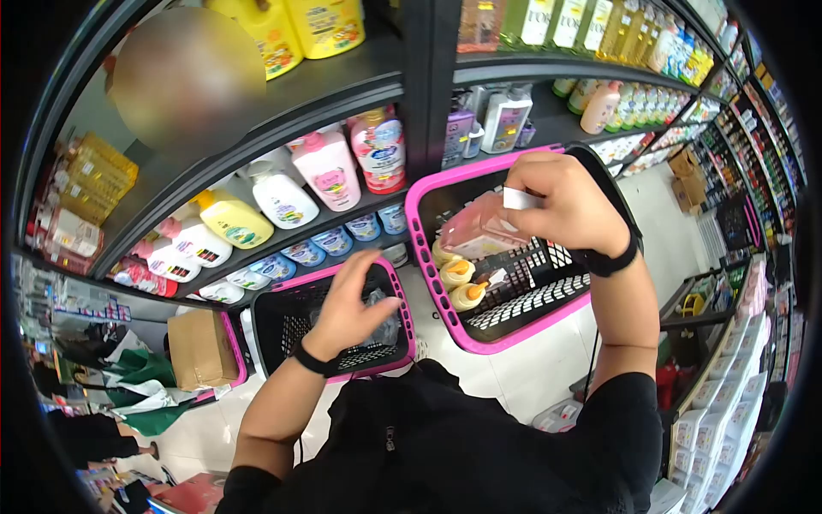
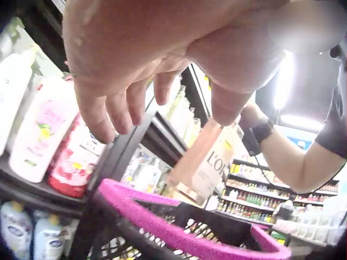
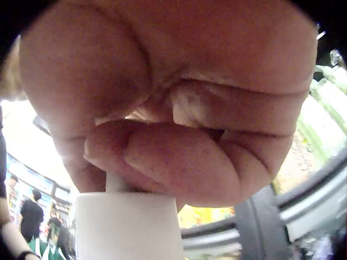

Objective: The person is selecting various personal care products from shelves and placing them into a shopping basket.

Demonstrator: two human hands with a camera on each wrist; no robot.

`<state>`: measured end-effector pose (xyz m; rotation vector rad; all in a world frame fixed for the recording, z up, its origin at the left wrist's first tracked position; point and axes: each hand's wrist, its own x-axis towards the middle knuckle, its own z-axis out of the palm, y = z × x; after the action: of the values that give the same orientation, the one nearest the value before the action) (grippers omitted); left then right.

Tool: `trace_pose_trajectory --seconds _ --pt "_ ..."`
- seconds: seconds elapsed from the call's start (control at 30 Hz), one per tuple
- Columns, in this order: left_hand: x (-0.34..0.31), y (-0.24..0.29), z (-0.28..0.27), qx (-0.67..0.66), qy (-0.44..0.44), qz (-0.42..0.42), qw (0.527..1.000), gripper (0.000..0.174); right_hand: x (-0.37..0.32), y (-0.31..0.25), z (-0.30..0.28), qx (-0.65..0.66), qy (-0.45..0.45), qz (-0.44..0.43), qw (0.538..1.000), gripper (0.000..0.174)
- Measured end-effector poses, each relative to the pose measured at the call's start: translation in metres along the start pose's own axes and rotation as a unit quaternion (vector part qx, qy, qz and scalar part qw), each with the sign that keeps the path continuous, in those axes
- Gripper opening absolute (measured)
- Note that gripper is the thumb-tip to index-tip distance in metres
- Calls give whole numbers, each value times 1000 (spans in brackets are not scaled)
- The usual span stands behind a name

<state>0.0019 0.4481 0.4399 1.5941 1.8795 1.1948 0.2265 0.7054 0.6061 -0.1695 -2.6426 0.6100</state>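
Note:
My right hand (image 1: 565, 201) grips a clear pink pump bottle (image 1: 479, 227) by its white top (image 1: 521, 200), and the bottle hangs over a black shopping basket with a pink rim (image 1: 413, 214). Curled fingers (image 3: 184, 160) close round the neck, just above a wide white part (image 3: 127, 227), in the right wrist view. Several cream bottles with orange tops (image 1: 456, 274) stand in that basket. My left hand (image 1: 349, 308) holds nothing, its fingers spread and relaxed above a second black basket (image 1: 408, 321). The left wrist view shows the pink bottle (image 2: 198, 168) tilted, with large lettering on its label.
Shelves of pump bottles (image 1: 325, 171) rise in front, with blue-labelled packs (image 1: 334, 240) below. A dark upright post (image 1: 428, 94) divides the shelving. A cardboard box (image 1: 201, 347) sits at the left. White tubs (image 1: 711, 411) are stacked at the right.

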Motion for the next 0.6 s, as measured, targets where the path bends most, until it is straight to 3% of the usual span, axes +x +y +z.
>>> trace_pose_trajectory --seconds 0.1,0.17,0.27,0.3,0.33,0.37,0.4,0.43,0.5,0.53,0.6 --pt "11 31 -7 -5 3 66 998 89 18 -45 5 92 -3 -46 995 23" --pt "1 30 -16 -45 3 56 997 92 34 -69 25 113 3 -108 988 23" --pt "-33 3 -35 -216 -67 -64 972 75 54 -106 60 123 0 -150 981 25" --pt "-45 -3 -42 -294 -75 -91 949 67 62 -121 69 121 -13 -126 985 28" --pt "-56 -7 -55 -214 -53 -55 974 59 73 -131 80 121 1 -134 983 33" --pt "-65 -12 -65 -274 -35 -61 959 60 83 -140 91 120 16 -142 982 38" --pt "-73 -20 -73 -333 -16 -63 941 61 89 -153 99 156 26 -73 985 53" --pt "-81 -31 -85 -392 0 -63 918 62 97 -153 112 184 41 -62 980 68" --pt "-92 -51 -120 -386 49 -16 921 65 114 -159 160 368 79 -12 927 81" --pt "-96 -46 -145 -397 79 -1 914 65 125 -161 185 369 42 -13 929 89" --pt "-105 -61 -195 -405 104 32 908 65 155 -192 228 391 -40 -17 919 87"
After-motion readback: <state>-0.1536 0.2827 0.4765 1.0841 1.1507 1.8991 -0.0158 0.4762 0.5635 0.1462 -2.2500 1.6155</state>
